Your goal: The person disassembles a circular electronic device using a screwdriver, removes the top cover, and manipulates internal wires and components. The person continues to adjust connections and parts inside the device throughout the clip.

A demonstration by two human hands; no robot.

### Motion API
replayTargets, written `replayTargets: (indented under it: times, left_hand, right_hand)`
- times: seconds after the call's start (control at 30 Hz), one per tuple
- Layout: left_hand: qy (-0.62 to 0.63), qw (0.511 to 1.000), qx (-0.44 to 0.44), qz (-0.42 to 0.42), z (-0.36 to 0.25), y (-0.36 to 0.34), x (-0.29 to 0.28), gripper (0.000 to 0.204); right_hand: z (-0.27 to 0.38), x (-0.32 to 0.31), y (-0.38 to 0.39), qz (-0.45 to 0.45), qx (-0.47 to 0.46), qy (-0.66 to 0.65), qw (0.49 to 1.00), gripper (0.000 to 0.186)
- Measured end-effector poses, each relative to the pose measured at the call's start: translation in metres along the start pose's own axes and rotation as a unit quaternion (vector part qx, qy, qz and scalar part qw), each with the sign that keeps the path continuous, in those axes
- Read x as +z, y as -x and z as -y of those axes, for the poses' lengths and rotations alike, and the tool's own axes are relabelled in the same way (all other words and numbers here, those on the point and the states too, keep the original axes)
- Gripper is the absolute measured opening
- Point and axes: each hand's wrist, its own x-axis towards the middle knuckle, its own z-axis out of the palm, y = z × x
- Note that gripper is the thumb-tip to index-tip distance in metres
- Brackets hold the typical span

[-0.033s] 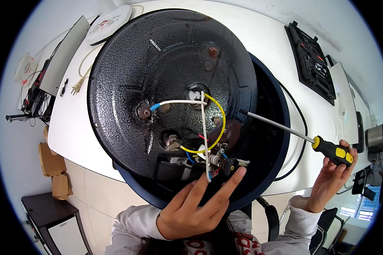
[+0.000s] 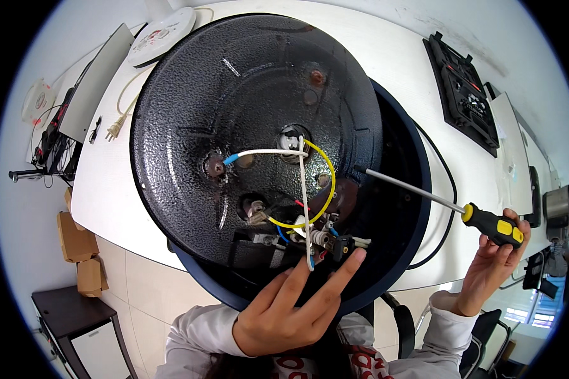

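A round black textured metal panel [image 2: 189,120] lies tilted over a dark blue round housing [image 2: 417,183]. White wires [image 2: 269,151] and a yellow wire [image 2: 328,189] run across the panel, with terminals and a small black switch-like part [image 2: 342,247] at its near side. My left hand [image 2: 291,316] reaches in from below, fingers spread. Its index fingertip is beside the black part, another fingertip near a white wire's blue end; the thumb is hidden. At the right, my right hand [image 2: 496,265] grips a black-and-yellow screwdriver [image 2: 496,226], its shaft pointing left, tip over the panel's right edge.
The white table [image 2: 385,44] holds an open black tool case [image 2: 464,95] at far right. A black cable [image 2: 450,183] curves beside the housing. A plug [image 2: 114,128], a white round-cornered panel [image 2: 164,35] and a monitor [image 2: 98,82] are at left. Cardboard boxes [image 2: 77,239] stand beyond the left edge.
The screwdriver has shifted very slightly to the left. My left hand and the panel look unmoved.
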Motion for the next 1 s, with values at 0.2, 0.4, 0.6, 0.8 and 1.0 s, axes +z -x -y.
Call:
replayTargets:
  times: [0.2,0.4,0.6,0.8,1.0]
  left_hand:
    - [0.001,1.000,0.002,-0.006,0.000,-0.001,0.000,0.008]
    - [0.003,1.000,0.005,-0.010,0.001,-0.001,0.001,0.011]
    - [0.004,1.000,0.004,-0.018,0.002,0.000,-0.001,0.012]
    - [-0.003,1.000,0.015,-0.023,0.003,-0.004,-0.002,0.015]
    - [-0.011,0.999,0.012,-0.030,0.003,-0.001,0.001,0.015]
  right_hand:
    - [0.003,0.001,0.002,0.012,0.000,0.026,1.000,0.052]
    - [0.002,-0.018,0.000,0.008,-0.025,0.067,0.997,0.056]
    - [0.017,-0.012,-0.001,-0.094,-0.036,0.044,0.994,0.060]
    - [0.016,0.020,0.006,-0.069,-0.075,-0.005,0.995,0.059]
    - [0.013,0.037,0.002,-0.048,-0.055,-0.003,0.997,0.059]
